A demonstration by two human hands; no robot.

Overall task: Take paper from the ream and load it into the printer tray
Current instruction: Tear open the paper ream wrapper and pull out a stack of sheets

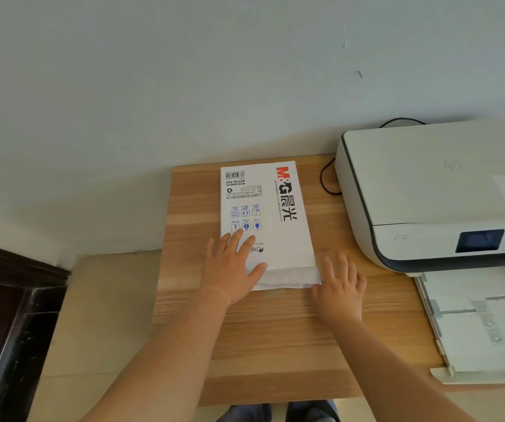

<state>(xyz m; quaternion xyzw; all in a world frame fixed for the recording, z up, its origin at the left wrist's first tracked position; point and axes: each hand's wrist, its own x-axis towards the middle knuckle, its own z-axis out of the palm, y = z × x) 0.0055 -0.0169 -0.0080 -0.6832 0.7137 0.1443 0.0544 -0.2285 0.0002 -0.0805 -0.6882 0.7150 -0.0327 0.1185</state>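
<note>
My left hand flat, spread on M&G paper ream; right hand open at near-right corner. Printer, paper tray cut off right.

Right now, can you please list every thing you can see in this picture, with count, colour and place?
paper ream: one, white wrapper with red and black print, flat on the table, left of the printer
printer: one, white with dark trim, right side of the table
printer tray: one, white, pulled out at the printer's front, no loose paper seen in it
cable: one, black, behind the printer
table: one, light wood
left hand: flat on the ream's near end
right hand: at the ream's near right corner, fingers at the wrapper flap
</note>
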